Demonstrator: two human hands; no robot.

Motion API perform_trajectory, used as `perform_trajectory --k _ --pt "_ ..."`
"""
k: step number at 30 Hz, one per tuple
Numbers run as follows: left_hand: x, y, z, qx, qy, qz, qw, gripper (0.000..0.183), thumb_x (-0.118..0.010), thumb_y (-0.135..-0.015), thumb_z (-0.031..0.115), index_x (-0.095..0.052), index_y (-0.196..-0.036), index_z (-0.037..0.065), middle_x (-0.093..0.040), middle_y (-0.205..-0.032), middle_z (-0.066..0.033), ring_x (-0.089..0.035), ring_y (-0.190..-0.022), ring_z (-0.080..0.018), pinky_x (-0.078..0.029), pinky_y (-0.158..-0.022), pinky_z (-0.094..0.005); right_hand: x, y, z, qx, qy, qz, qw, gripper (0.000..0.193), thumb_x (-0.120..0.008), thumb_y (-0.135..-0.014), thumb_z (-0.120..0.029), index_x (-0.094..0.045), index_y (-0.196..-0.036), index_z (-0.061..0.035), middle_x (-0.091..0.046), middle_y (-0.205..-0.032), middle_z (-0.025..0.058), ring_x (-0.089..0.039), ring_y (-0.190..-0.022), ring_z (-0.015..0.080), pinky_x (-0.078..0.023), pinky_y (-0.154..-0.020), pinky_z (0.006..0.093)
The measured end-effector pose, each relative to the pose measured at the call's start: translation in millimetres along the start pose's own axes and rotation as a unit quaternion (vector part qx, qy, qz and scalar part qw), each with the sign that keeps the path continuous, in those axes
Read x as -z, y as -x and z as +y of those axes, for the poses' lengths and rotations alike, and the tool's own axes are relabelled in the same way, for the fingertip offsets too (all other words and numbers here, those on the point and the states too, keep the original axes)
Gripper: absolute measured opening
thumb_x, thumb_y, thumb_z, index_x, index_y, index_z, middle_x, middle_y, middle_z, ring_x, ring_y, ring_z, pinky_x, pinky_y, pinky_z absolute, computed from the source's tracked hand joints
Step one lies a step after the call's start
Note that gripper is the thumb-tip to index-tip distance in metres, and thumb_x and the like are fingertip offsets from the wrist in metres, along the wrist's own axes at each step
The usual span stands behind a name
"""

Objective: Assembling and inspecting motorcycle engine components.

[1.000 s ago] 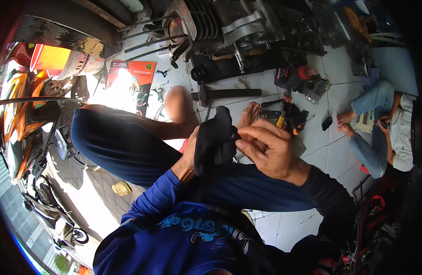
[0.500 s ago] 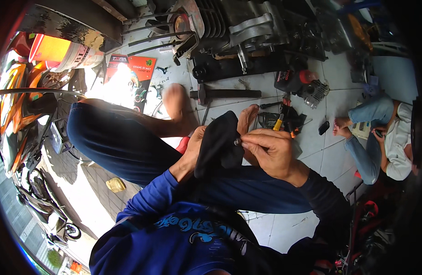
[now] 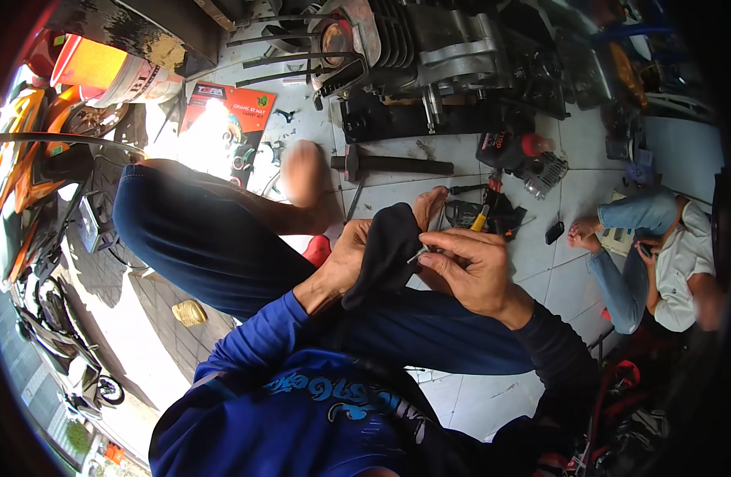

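A black cloth (image 3: 386, 253) hangs from my left hand (image 3: 343, 261), whose fingers are wrapped round it and partly hidden behind it. At the cloth's right edge, my right hand (image 3: 478, 272) pinches a small bolt-like metal part (image 3: 419, 254) between thumb and fingertips. One slim end of that part points down to the left, against or just in front of the cloth. Both hands are held above my bent legs. A red thing (image 3: 318, 250) shows just behind my left wrist.
An engine block (image 3: 429, 48) lies at the far side. Nearer are a hammer (image 3: 393, 164), a dark bottle with a red cap (image 3: 500, 147), a finned metal part (image 3: 547, 168) and a yellow-handled tool (image 3: 480, 218). To the right sits another person (image 3: 659, 254); motorbikes (image 3: 32, 191) stand left.
The cloth has shifted slightly and its folds have changed. The small metal part has turned, so its slim length now shows instead of its round end. My right hand still pinches it.
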State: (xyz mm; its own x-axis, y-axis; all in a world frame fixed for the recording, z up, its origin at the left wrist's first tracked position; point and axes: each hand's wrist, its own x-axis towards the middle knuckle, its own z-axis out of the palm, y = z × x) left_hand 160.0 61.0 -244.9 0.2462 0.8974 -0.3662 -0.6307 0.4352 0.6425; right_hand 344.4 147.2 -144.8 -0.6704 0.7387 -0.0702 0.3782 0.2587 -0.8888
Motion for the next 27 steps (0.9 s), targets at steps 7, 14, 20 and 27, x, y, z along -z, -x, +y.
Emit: perform_trajectory --k 7,14,20,27 --pt "1 -1 5 0.105 0.107 0.024 0.988 0.038 -0.067 -0.091 0.024 -0.060 -0.117 -0.003 -0.068 -0.098 -0.0064 -0.067 -0.083 -0.0116 -0.055 -0.068 -0.0253 5 -4 -2 0.010 -0.001 0.000 1.000 0.024 -0.075 -0.078 0.003 -0.069 -0.101 0.0048 -0.069 -0.082 0.0114 -0.065 -0.067 0.0139 -0.050 -0.060 0.0248" --pt "8 -3 -4 0.087 0.091 -0.095 0.987 0.035 -0.066 -0.091 0.018 -0.063 -0.114 -0.007 -0.068 -0.103 -0.0079 -0.061 -0.080 -0.0051 -0.048 -0.061 -0.0204 6 -4 1 0.089 0.070 -0.058 0.992 0.022 -0.076 -0.074 0.005 -0.069 -0.095 0.0039 -0.069 -0.082 0.0130 -0.068 -0.068 0.0218 -0.052 -0.060 0.0282" --pt "-4 -3 3 0.016 0.059 -0.098 0.993 0.043 -0.059 -0.088 0.013 -0.053 -0.126 -0.006 -0.059 -0.119 -0.0111 -0.055 -0.099 -0.0125 -0.043 -0.080 -0.0254 4 -4 -6 0.081 0.039 -0.057 0.994 0.022 -0.077 -0.073 0.005 -0.070 -0.093 0.0034 -0.069 -0.080 0.0128 -0.068 -0.066 0.0220 -0.052 -0.058 0.0278" --pt "-15 -6 11 -0.072 0.018 -0.105 0.992 0.056 -0.051 -0.085 0.006 -0.040 -0.139 -0.006 -0.049 -0.137 -0.0149 -0.049 -0.121 -0.0211 -0.036 -0.101 -0.0313 2 -1 -4 0.088 0.046 -0.061 0.993 0.022 -0.077 -0.073 0.005 -0.070 -0.094 0.0039 -0.070 -0.081 0.0136 -0.068 -0.065 0.0212 -0.053 -0.059 0.0269"
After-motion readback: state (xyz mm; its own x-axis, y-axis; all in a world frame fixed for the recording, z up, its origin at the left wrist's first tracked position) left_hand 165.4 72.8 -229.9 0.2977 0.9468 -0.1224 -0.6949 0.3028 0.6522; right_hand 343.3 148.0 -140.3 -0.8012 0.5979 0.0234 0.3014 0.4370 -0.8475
